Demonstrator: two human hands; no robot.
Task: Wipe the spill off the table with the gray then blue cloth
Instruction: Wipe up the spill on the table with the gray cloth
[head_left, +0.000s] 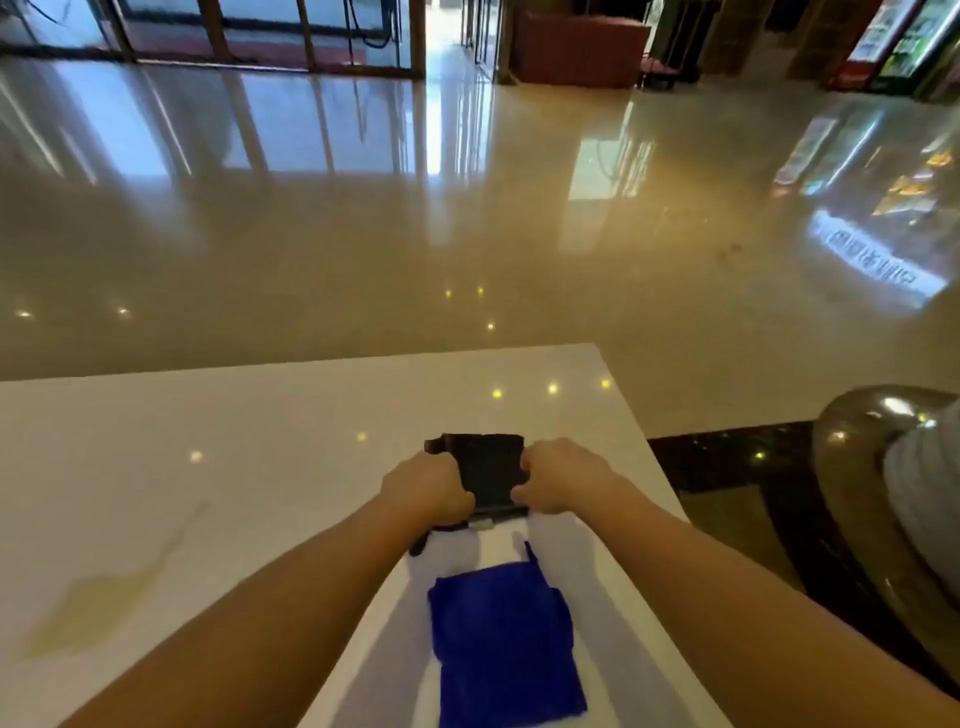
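A dark gray cloth (488, 470) lies folded on the white table (234, 441), toward its right side. My left hand (426, 488) grips its left edge and my right hand (561, 483) grips its right edge. A blue cloth (504, 639) lies flat on the table nearer to me, between my forearms, untouched. A pale yellowish spill (98, 597) spreads over the table at the near left, with a thin streak running up and to the right from it.
The table's right edge (654, 457) runs diagonally close to my right hand. A glossy dark chair back (852, 467) with gray cloth over it stands at the right. Shiny floor stretches beyond the table's far edge.
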